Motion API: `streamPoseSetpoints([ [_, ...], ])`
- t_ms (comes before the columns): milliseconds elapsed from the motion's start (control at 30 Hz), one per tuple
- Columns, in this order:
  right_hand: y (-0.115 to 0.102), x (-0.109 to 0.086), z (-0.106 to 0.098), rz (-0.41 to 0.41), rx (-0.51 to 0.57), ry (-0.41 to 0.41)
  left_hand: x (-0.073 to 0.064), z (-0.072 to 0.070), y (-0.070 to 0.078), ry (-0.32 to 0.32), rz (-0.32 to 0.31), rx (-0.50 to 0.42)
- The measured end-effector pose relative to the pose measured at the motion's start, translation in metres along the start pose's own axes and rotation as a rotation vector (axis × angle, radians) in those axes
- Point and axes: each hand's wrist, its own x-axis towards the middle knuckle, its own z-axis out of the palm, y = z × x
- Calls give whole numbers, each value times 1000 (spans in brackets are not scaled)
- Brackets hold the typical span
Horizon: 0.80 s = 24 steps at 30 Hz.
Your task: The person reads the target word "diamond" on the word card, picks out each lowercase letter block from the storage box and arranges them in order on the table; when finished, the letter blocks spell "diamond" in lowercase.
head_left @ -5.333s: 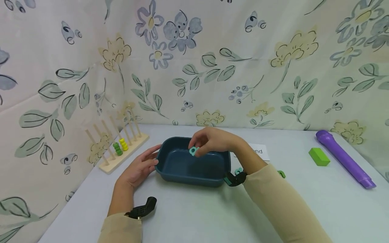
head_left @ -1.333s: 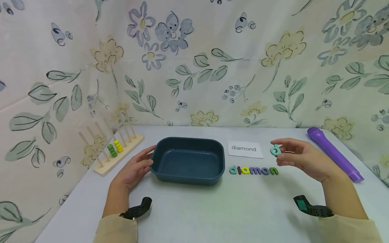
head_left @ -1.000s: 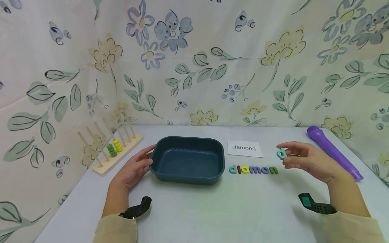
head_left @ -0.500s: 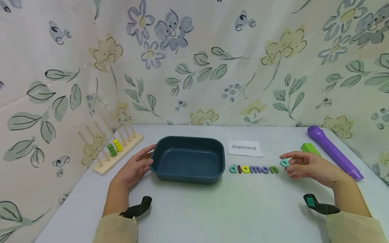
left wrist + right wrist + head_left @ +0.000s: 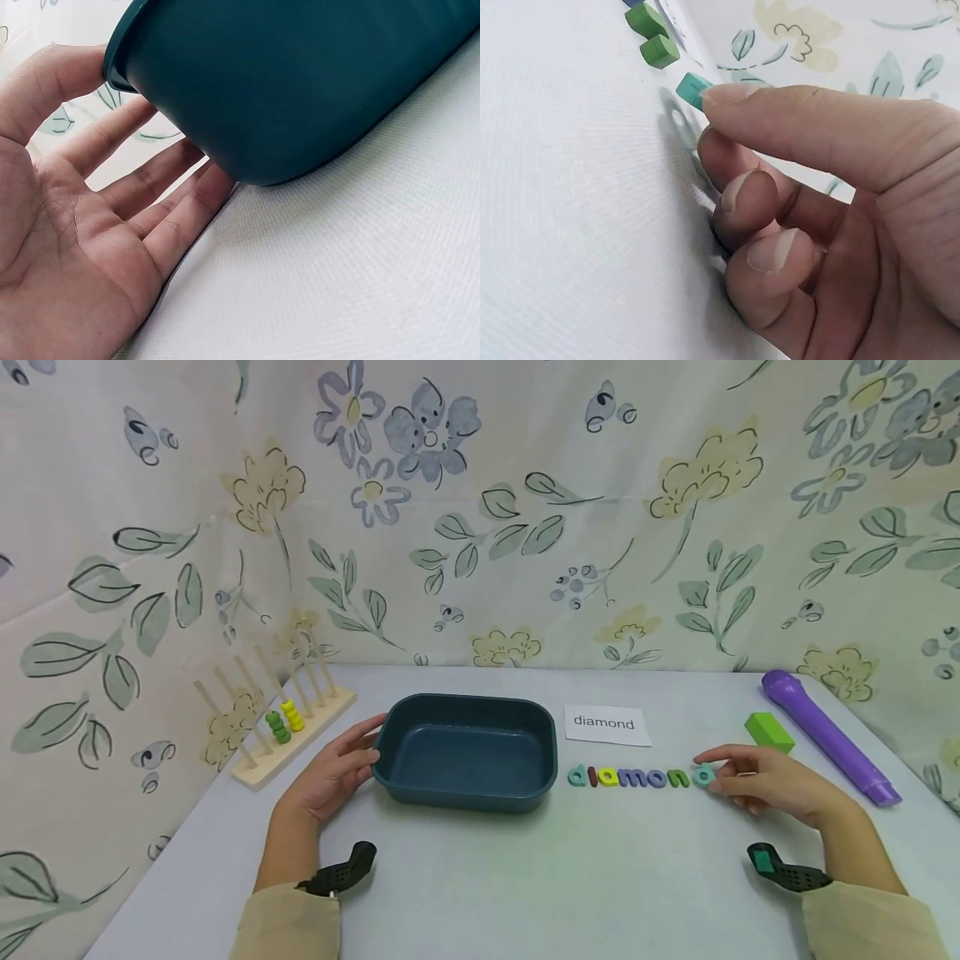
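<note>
In the head view my right hand (image 5: 780,783) pinches a teal letter d (image 5: 704,775) between thumb and fingers, low at the right end of a row of letters. The right wrist view shows the thumb over the edge of this teal letter (image 5: 693,89), close above its shadow on the cloth. The row on the table spells "diamon", from another teal d (image 5: 577,776) to a green n (image 5: 678,778). My left hand (image 5: 333,777) rests against the left end of a dark teal box (image 5: 465,797). Its thumb touches the rim and its straight fingers touch the wall (image 5: 285,90).
Behind the letters lies a white card (image 5: 607,725) reading "diamond". A green block (image 5: 769,732) and a purple toy microphone (image 5: 828,735) lie at the right. At the left stands a wooden peg rack (image 5: 296,739) with green and yellow beads. A floral curtain (image 5: 480,568) hangs behind.
My right hand has carried the teal d from over the box to the right, then down beside the n. The green block has come back into view. My left hand stays at the box.
</note>
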Motion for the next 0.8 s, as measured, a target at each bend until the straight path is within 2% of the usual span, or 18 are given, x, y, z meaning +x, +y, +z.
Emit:
streamPoseSetpoints([
  [567,-8,4,8,15,-117,35,0,0,-2,-5,3,-15],
  [800,-7,4,9,18,-111,42,0,0,-1,6,0,-4],
])
